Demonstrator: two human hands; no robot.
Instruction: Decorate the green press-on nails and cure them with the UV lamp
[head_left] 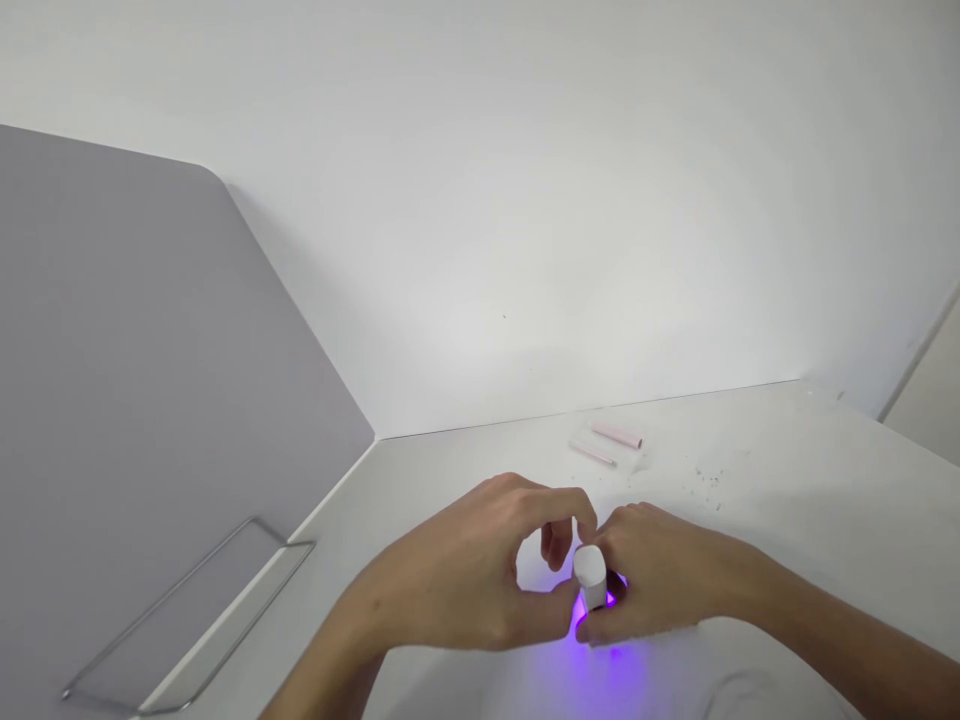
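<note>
A small white lamp [590, 577] stands between my two hands low on the white table [787, 470] and throws violet light onto the surface beneath. My right hand [660, 580] is curled round the lamp from the right, fingers closed on it. My left hand [472, 575] sits close on the left, its forefinger and thumb bent into a ring beside the lamp's top, fingertips near it. Whether the left fingertips hold anything is hidden.
Two thin pink sticks [615, 435] lie on the table behind the hands, beside small dark specks [709, 480]. A grey partition [150, 400] with a wire bracket [187, 620] bounds the left side. A white wall rises behind.
</note>
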